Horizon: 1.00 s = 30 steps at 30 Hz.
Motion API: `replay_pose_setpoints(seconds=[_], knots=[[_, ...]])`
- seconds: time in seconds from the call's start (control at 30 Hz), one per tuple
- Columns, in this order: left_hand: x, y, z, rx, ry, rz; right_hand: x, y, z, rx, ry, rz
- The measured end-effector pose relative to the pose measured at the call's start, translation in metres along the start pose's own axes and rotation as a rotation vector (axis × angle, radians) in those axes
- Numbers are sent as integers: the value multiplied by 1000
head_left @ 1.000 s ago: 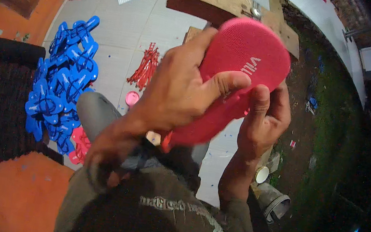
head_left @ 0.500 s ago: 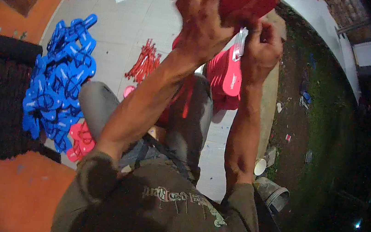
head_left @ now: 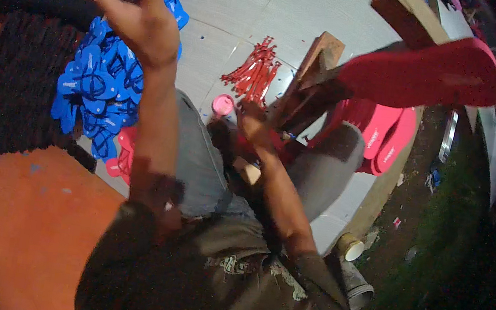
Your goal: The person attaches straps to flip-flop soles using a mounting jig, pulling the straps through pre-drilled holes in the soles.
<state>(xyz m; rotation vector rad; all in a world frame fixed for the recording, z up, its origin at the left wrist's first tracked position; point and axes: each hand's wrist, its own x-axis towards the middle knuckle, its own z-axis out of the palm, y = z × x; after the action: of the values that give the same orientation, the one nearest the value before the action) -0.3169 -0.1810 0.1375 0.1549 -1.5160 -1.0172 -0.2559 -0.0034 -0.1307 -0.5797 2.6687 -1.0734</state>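
The red sole point(head_left: 422, 74), long, flat and round-ended, sits at the wooden stand point(head_left: 404, 16) clear of both hands, and I cannot tell whether the raised, curled left hand point(head_left: 147, 24) or the right hand point(head_left: 255, 125) near the red straps point(head_left: 260, 81) grips anything.

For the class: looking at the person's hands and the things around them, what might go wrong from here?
The right hand is close to the pink pot, so it might knock it. Neither hand holds the red sole, so a bump could shift it. The loose red straps might scatter.
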Motion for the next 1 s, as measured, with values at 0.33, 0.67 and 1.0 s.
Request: replay_pose_setpoints(seconds=[0.33, 0.67, 1.0], knots=[[-20, -46, -44, -73, -36, -317, 12, 64, 150, -609, -617, 110], [-25, -32, -37, -236, -179, -442, 42, 46, 125, -444, -676, 110], [-30, -29, -49, -173, -244, -469, -76, -137, -245, 696, -220, -390]])
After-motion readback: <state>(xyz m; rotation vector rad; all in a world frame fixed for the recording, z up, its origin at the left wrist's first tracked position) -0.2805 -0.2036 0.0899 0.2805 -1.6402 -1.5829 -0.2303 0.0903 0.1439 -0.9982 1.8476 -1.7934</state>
